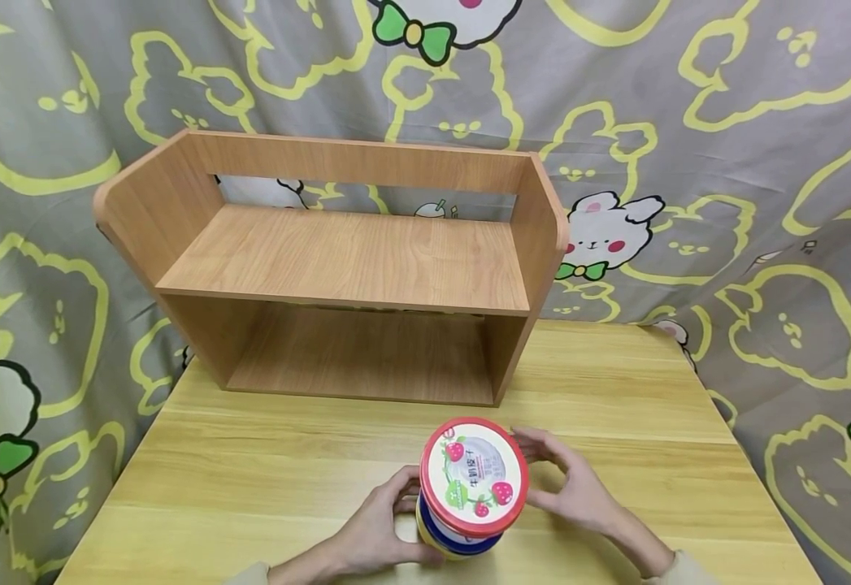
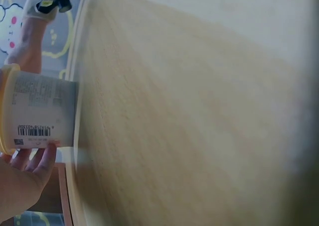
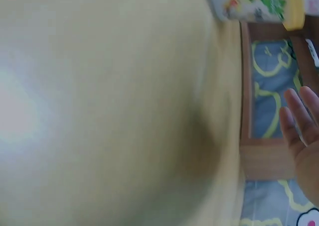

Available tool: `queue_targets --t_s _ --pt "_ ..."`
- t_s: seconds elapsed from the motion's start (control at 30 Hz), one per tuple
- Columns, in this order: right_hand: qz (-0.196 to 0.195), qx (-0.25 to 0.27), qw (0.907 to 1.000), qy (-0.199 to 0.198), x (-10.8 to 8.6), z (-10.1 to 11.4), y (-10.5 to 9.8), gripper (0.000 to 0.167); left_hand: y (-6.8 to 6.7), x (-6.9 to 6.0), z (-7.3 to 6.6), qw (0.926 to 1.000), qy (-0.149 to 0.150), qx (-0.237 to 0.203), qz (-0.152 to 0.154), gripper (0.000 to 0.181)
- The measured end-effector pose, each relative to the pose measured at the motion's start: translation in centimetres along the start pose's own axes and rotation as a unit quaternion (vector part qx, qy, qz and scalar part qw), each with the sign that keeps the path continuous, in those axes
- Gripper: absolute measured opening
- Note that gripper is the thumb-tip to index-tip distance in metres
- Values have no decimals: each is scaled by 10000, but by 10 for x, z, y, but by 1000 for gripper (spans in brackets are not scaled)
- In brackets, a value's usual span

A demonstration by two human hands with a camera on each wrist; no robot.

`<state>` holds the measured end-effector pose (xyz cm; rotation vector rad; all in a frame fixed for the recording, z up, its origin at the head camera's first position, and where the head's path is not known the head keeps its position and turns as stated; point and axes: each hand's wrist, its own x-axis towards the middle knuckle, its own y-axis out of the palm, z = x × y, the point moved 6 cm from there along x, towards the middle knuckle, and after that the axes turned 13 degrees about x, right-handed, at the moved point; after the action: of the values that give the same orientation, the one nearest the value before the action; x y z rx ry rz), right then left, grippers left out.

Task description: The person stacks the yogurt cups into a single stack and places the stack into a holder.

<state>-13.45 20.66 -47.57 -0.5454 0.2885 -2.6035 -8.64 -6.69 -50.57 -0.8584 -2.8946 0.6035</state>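
In the head view a stack of round tubs stands near the table's front. On top is a tub with a red-rimmed strawberry lid, with a blue rim and a yellow edge showing under it. My left hand curls its fingers and thumb round the stack's left side. In the left wrist view those fingers hold the lowest tub, yellow-lidded with a barcode. My right hand is at the stack's right, fingers spread. The right wrist view shows that hand apart from the yellow-lidded tub.
A two-tier wooden shelf stands at the back of the wooden table, behind the tubs. Patterned cloth hangs behind and at both sides of the table.
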Motion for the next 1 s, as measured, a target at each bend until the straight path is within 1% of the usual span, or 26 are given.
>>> queue_targets --t_s 0.07,0.17,0.33,0.5,0.57,0.67,0.77,1.0 --pt "-108 163 9996 -197 6 2 -8 77 -1 0 -1 10000 -21 -3 11 85" --pt "-345 275 9975 -544 16 4 -19 74 -1 0 -3 10000 -30 -3 28 85" --pt "-965 347 9913 -829 30 5 -36 68 -1 0 -3 10000 50 -29 -1 84" --pt "-1709 550 9810 -731 44 1 -46 57 -1 0 -1 9998 160 29 -94 85" --pt "-1977 727 9751 -696 50 -1 -48 53 0 1 -1 9997 181 67 -115 85" --pt "-2289 1036 9651 -744 60 -6 -50 51 0 1 1 9997 158 94 -127 85" --pt "-2487 1210 9578 -785 70 -12 -50 48 0 0 2 9997 157 121 -151 85" --pt "-2609 1174 9552 -753 87 -21 -45 44 2 1 4 9997 143 129 -137 87"
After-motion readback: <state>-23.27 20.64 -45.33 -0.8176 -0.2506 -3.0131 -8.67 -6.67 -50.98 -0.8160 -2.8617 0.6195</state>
